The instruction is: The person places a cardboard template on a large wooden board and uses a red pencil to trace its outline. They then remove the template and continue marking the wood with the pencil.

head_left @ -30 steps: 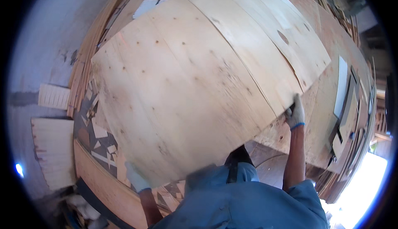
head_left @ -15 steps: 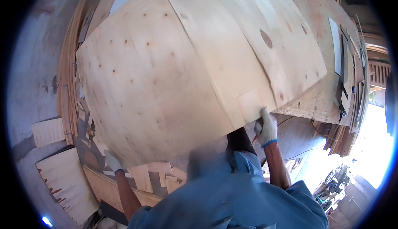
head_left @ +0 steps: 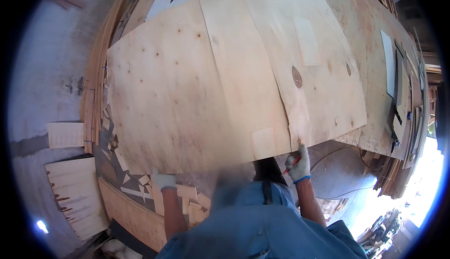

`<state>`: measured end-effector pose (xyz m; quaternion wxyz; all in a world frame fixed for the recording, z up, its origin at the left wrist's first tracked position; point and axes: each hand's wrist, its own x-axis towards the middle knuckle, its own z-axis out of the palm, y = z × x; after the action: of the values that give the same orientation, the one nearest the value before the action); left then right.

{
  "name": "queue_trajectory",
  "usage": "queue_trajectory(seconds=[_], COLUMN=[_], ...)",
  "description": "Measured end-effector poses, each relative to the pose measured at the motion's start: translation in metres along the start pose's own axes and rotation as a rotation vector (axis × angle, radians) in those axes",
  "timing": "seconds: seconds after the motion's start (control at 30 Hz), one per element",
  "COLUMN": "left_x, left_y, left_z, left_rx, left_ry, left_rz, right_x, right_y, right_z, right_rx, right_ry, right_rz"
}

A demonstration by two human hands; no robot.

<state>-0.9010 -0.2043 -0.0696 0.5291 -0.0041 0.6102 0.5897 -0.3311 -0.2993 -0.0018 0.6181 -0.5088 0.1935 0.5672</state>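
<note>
One broad, pale, knot-marked plywood sheet (head_left: 225, 90) has swung over the large brown wooden table (head_left: 377, 114), its near edge now closer to parallel with the table's near edge and jutting past it toward the left. The white-gloved left hand (head_left: 164, 180) is at the sheet's near-left edge, pinching or not I cannot tell; the white-gloved right hand (head_left: 300, 165) curls around a slim red tool (head_left: 286, 171) beside that same edge.

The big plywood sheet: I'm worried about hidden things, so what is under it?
Beyond its edges show a large wooden surface, a white panel and wood offcuts; what the plywood sheet itself covers cannot be seen.
</note>
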Motion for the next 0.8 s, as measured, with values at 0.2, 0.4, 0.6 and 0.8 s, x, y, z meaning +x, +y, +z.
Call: queue_trajectory(seconds=[0.2,0.4,0.6,0.8], left_x=[-0.004,-0.023,-0.082,-0.104], left_y=[-0.004,0.011,0.027,0.025], left_z=[0.017,0.011,0.030,0.052], left_rx=[-0.053,0.041,-0.003,-0.058], left_ry=[-0.015,-0.131,-0.085,-0.190], left_rz=[-0.069,-0.039,-0.161,-0.286], right_x=[0.010,0.024,-0.067,-0.074], right_y=[-0.023,0.005,0.014,0.044], right_z=[-0.004,-0.064,-0.051,-0.116], right_rx=[-0.475,-1.171,-0.146,-0.044], right_ry=[0.146,0.297,0.405,0.587], right_rz=[-0.169,-0.700,-0.294,-0.287])
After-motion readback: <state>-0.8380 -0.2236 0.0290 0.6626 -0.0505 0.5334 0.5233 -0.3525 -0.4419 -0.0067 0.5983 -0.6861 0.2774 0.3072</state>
